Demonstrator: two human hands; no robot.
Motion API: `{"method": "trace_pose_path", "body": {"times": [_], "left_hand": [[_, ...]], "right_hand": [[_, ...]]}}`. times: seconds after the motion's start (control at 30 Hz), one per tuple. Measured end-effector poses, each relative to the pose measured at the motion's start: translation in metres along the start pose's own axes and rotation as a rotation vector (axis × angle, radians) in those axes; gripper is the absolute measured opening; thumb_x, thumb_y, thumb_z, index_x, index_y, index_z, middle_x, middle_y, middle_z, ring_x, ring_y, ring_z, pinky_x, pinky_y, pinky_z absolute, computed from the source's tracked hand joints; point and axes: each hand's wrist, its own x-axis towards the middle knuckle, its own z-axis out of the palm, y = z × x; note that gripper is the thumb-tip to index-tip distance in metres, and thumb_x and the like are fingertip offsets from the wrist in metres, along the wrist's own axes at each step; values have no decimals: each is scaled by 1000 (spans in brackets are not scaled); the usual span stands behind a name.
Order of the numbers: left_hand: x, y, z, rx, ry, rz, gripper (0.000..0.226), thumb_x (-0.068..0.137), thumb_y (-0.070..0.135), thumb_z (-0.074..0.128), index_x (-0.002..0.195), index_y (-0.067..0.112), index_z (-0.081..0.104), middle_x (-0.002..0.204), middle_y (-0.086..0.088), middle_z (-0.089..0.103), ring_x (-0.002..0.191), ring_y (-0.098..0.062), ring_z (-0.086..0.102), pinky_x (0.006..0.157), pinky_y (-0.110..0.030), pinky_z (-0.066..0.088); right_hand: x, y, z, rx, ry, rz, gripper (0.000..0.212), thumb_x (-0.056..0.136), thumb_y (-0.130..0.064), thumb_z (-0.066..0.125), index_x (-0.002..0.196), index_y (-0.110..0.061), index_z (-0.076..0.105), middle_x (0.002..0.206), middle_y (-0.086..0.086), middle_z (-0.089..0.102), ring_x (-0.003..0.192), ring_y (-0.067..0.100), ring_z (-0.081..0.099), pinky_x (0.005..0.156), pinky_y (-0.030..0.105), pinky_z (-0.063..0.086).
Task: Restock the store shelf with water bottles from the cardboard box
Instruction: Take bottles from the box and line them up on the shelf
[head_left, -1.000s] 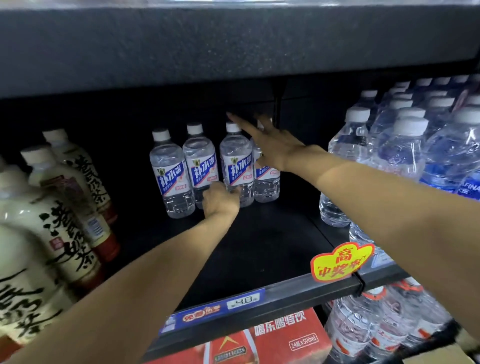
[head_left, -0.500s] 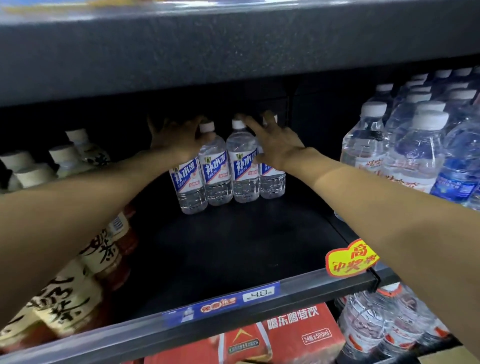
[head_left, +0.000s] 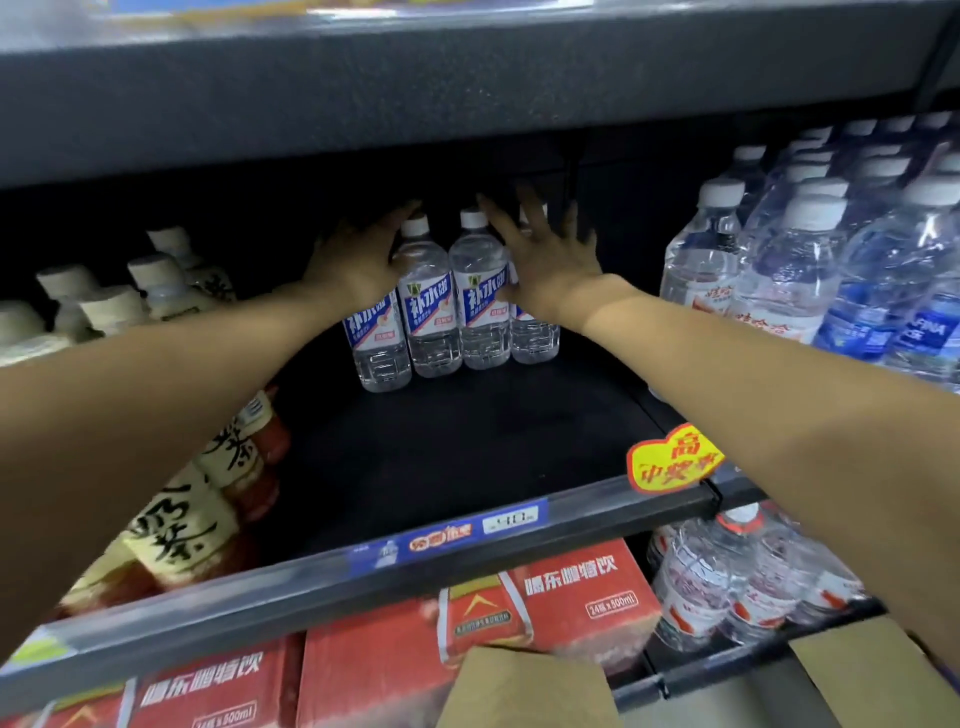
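Four water bottles (head_left: 452, 306) stand in a row at the back of the black shelf (head_left: 467, 447). Left hand (head_left: 358, 260) rests on the leftmost one with fingers loose. Right hand (head_left: 545, 260), fingers spread flat, is pressed on the rightmost.

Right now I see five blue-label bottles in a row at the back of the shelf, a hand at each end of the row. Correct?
Not quite: the head view shows four blue-label bottles in that row, not five. The rest holds: they stand at the back of the shelf, with the left hand at the left end and the right hand at the right end.
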Motion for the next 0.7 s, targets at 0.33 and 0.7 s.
{"method": "trace_pose_path", "body": {"times": [0.33,0.7], "left_hand": [[-128,49,-30,-8,77,246,48,93,20,52,141,20,45,143,-6,47,130,-31,44,104,-46,42],[-328,81,-22,-100,20,335,37,96,16,48,133,17,51,131,-1,53,123,-23,46,102,-38,42]], "right_hand": [[-118,-35,-35,-67,232,-201,46,94,-28,51,136,-12,42,133,12,49,123,34,46,84,42,46],[-308,-63,3,195,129,-202,18,94,-24,51,107,-12,49,104,7,55,98,31,55,64,36,41]]}}
